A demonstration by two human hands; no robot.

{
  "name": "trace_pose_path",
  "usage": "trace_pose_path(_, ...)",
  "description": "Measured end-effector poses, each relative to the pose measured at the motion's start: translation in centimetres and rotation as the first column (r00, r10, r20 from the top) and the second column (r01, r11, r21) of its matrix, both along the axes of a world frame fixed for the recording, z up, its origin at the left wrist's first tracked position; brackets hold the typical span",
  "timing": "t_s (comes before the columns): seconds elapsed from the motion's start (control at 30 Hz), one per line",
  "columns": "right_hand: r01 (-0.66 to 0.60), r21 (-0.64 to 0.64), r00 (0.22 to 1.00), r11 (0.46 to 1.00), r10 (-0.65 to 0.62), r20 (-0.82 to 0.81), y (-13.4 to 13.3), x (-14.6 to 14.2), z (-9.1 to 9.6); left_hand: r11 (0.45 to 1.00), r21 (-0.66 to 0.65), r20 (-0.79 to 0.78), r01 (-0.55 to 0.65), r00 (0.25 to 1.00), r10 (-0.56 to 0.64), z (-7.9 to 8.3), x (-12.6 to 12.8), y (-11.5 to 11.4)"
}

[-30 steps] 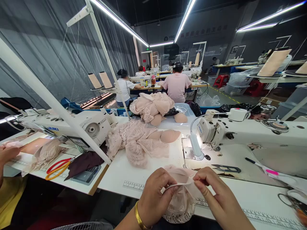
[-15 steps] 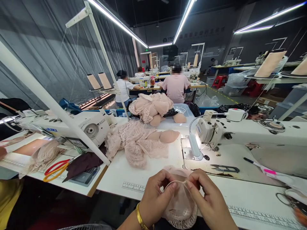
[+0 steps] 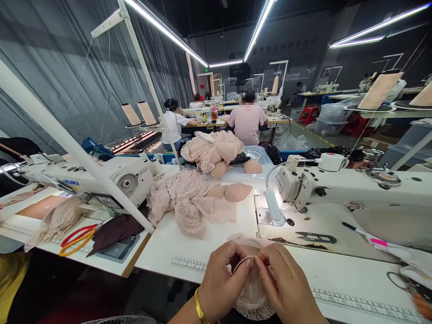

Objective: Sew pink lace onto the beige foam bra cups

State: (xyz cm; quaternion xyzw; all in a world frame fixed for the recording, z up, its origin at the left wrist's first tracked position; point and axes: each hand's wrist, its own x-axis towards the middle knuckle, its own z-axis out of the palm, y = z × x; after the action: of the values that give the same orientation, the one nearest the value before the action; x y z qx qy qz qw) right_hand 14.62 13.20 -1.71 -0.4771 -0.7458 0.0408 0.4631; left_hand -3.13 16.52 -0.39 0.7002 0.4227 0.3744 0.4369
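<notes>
My left hand (image 3: 222,276), with a gold bangle at the wrist, pinches the edge of a pale pink lace bra (image 3: 254,294). On the same narrow edge, my right hand (image 3: 288,279) pinches with thumb and fingers, right beside the left thumb. A short stretch of edging curves between the two grips. Sheer mesh and a lace border hang below; the hands cover much of the piece. Just past the hands lies a heap of similar lace bras (image 3: 192,204) with moulded cups. A sewing machine (image 3: 297,186) stands ahead to the right, its lamp lit.
Thread snips (image 3: 316,237) lie on the machine bed. A pen (image 3: 357,228) and scissors (image 3: 401,281) are at the right. To the left are another sewing machine (image 3: 124,180) and red-and-orange-handled scissors (image 3: 77,240). More bras (image 3: 212,150) sit on a plastic bin. People work at tables ahead.
My right hand has shifted slightly left along the edge, so the fingertips of both hands are closer together. The bra remains held in both hands.
</notes>
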Motion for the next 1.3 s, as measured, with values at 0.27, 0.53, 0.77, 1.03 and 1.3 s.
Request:
trace_pose_path(0.27,0.328,0.105,0.938,0.939,-0.336,0.08,3.2,3.2,-2.4,0.977,0.212,-0.05,-0.028,0.998,0.039,0.4,-0.4,-0.5)
trace_pose_path(0.53,-0.021,-0.177,0.982,0.984,-0.013,-0.188,-0.2,2.4,-0.1,0.994,-0.087,0.128,-0.059,0.989,0.07,-0.1,-0.4,0.4)
trace_pose_path(0.77,-0.12,-0.185,0.973,0.975,0.078,-0.218,-0.2,0.4,-0.2,0.981,-0.195,0.27,0.003,0.962,0.05,-0.6,-0.3,0.5)
trace_pose_path(1.03,-0.072,-0.35,0.911,0.934,-0.082,-0.404,0.0,-0.1,-0.5,0.98,-0.2,0.237,-0.026,0.969,0.074,-0.4,-0.3,0.4)
trace_pose_path(1.3,-0.162,-0.393,0.754,0.905,-0.144,-0.641,-0.2,-0.5,0.0,0.988,-0.119,0.241,0.103,0.968,-0.072,-0.3,-0.2,0.4)
